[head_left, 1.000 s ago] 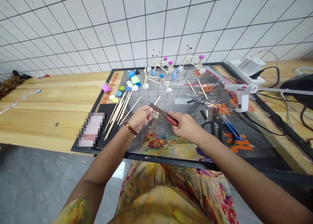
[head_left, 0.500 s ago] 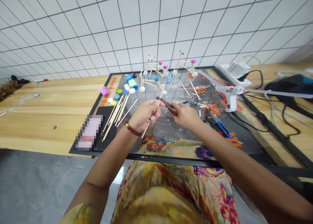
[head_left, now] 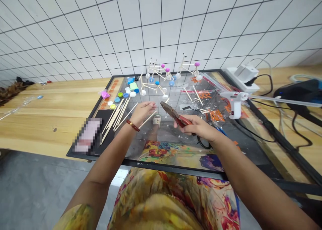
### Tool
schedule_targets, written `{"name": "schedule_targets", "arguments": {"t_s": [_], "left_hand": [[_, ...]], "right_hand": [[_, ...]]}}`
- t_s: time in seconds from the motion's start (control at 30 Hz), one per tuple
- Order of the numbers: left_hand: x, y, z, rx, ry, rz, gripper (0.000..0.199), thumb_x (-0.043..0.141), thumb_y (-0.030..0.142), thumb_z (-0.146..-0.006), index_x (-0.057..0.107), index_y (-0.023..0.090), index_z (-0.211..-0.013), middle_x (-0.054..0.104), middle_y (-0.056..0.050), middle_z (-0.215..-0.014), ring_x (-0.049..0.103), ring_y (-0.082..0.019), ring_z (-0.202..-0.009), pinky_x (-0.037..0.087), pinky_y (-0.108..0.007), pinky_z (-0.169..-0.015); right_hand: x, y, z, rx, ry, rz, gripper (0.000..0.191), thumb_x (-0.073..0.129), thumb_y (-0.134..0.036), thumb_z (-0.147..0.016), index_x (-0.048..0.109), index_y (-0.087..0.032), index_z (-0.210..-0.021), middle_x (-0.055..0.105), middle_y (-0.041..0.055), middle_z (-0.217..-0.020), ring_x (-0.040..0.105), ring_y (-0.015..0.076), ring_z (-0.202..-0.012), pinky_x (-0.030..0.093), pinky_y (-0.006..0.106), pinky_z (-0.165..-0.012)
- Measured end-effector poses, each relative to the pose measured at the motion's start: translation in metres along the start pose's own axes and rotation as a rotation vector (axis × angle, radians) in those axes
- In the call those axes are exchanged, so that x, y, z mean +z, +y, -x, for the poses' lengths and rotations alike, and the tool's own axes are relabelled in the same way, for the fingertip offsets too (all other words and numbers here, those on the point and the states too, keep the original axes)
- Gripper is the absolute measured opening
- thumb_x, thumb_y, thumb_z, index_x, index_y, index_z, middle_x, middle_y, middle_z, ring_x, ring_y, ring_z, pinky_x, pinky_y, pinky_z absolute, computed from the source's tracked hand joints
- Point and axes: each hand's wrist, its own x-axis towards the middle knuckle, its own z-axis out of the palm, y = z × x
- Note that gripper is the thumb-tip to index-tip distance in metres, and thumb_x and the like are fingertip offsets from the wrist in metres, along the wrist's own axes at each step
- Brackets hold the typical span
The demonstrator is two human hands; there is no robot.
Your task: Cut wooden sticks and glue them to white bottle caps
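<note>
The combination pliers (head_left: 176, 115) are held above the middle of the black-framed glass panel (head_left: 167, 134), nose pointing far and left, their red handles wrapped by the right hand (head_left: 197, 126); whether the jaws are fully closed cannot be told. Just left of them, the left hand (head_left: 143, 113) is held with its fingers drawn together, and a thin wooden stick (head_left: 148, 119) shows right beside it; whether it is gripped cannot be told. For clean work, the stick would best be steadied close to the point of pressure and met squarely by the jaws, with fingertips kept clear, since thin wood may splinter. Elbow room is limited by the loose sticks (head_left: 119, 114) at left, the stick-built bicycle models (head_left: 161, 69) at the far side and the white glue gun (head_left: 235, 104) at right, best left unbumped.
</note>
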Motion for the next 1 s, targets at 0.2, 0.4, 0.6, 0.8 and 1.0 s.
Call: {"name": "schedule_targets", "arguments": {"t_s": [0.2, 0.4, 0.6, 0.8, 1.0], "left_hand": [[0.01, 0.009, 0.004, -0.386, -0.354, 0.294, 0.028, 0.06, 0.031, -0.101, 0.073, 0.009, -0.091, 0.076, -0.011, -0.085, 0.072, -0.018, -0.079, 0.057, -0.035, -0.085], [0.011, 0.004, 0.003, -0.283, -0.171, 0.504, 0.026, 0.057, 0.019, -0.101, 0.068, 0.013, -0.079, 0.071, -0.003, -0.069, 0.071, -0.014, -0.07, 0.056, -0.028, -0.076], [-0.003, 0.006, -0.001, -0.004, -0.035, 0.456, 0.019, 0.055, 0.022, -0.103, 0.069, 0.014, -0.093, 0.077, -0.005, -0.081, 0.075, -0.013, -0.075, 0.058, -0.03, -0.088], [-0.006, 0.0, -0.001, 0.027, 0.026, 0.314, 0.011, 0.067, 0.025, -0.097, 0.071, 0.014, -0.098, 0.076, -0.004, -0.082, 0.073, -0.013, -0.075, 0.058, -0.027, -0.082], [-0.019, -0.012, -0.012, 0.102, 0.131, -0.206, 0.023, 0.09, 0.03, -0.07, 0.074, 0.013, -0.073, 0.063, 0.002, -0.06, 0.056, -0.01, -0.061, 0.047, -0.024, -0.065]], "right_hand": [[0.0, -0.002, 0.002, 0.058, -0.14, -0.084, 0.028, 0.069, -0.027, -0.067, 0.069, -0.019, -0.094, 0.056, -0.0025, -0.068, 0.041, 0.0096, -0.054, 0.031, 0.025, -0.049], [0.0, -0.01, 0.007, 0.003, -0.169, 0.02, 0.05, 0.074, -0.028, -0.065, 0.072, -0.022, -0.115, 0.069, 0.0027, -0.099, 0.062, 0.0224, -0.097, 0.048, 0.032, -0.084], [0.002, -0.003, 0.005, 0.066, -0.176, -0.157, 0.062, 0.075, -0.03, -0.068, 0.068, -0.019, -0.128, 0.068, 0.0068, -0.106, 0.06, 0.0197, -0.09, 0.046, 0.03, -0.073], [0.002, 0.008, -0.004, 0.064, -0.154, -0.358, 0.052, 0.072, -0.03, -0.068, 0.069, -0.019, -0.118, 0.068, 0.0072, -0.094, 0.052, 0.0148, -0.071, 0.038, 0.026, -0.055], [0.006, 0.003, -0.003, 0.083, -0.079, -0.366, 0.039, 0.075, -0.029, -0.063, 0.069, -0.021, -0.101, 0.067, 0.008, -0.091, 0.056, 0.0191, -0.077, 0.04, 0.027, -0.054]]}}
